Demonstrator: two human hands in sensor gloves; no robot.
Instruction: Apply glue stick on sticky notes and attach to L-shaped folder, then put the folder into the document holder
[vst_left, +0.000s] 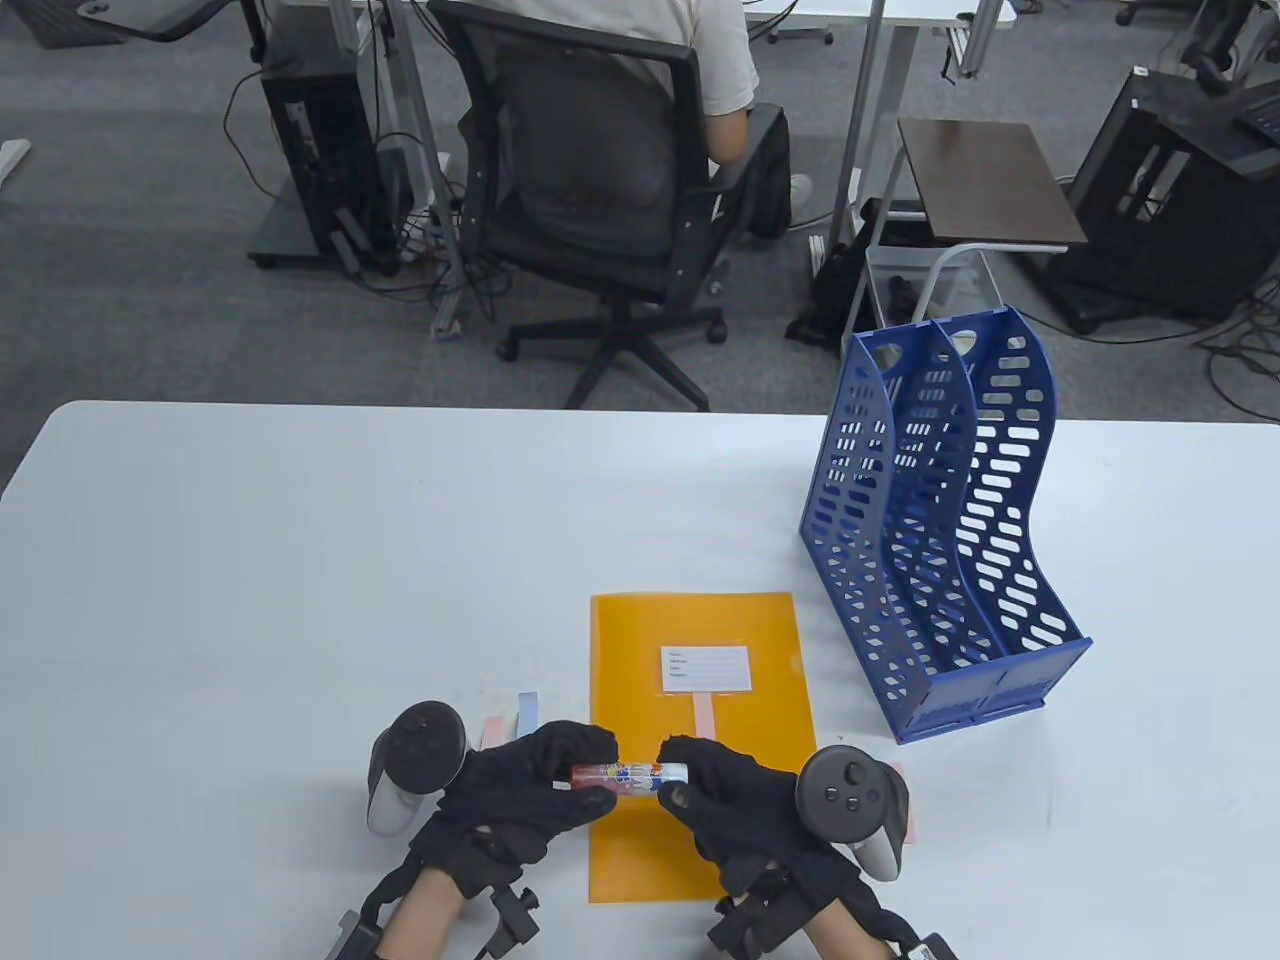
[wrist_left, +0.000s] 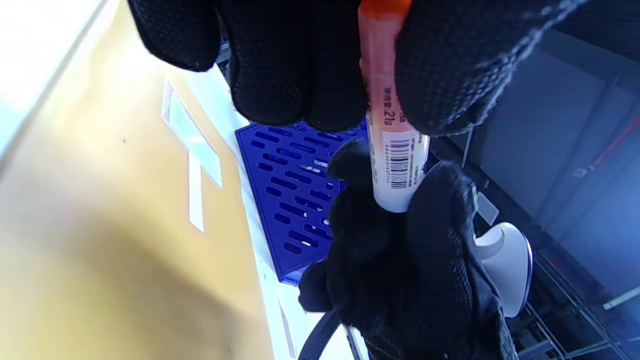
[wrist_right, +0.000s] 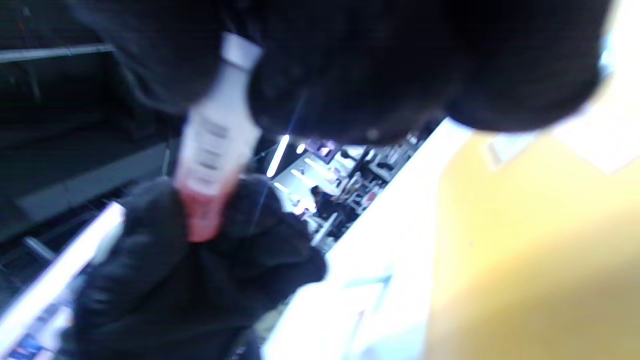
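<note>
A glue stick (vst_left: 630, 775) with a red base and white cap end is held level just above the near part of the orange L-shaped folder (vst_left: 745, 625). My left hand (vst_left: 545, 790) grips its red end and my right hand (vst_left: 715, 790) grips its white end. The left wrist view shows the glue stick (wrist_left: 395, 150) with its barcode between both gloves; the right wrist view shows the glue stick (wrist_right: 215, 145) blurred. A pink sticky note (vst_left: 705, 715) lies on the folder below its white label (vst_left: 707, 668). The blue document holder (vst_left: 945, 530) stands to the right.
Loose sticky notes, one blue (vst_left: 526, 713) and one pink (vst_left: 492, 730), lie on the white table (vst_left: 250, 560) left of the folder. Another pink strip (vst_left: 905, 800) peeks out by my right wrist. Behind the table a person sits on an office chair (vst_left: 590, 180).
</note>
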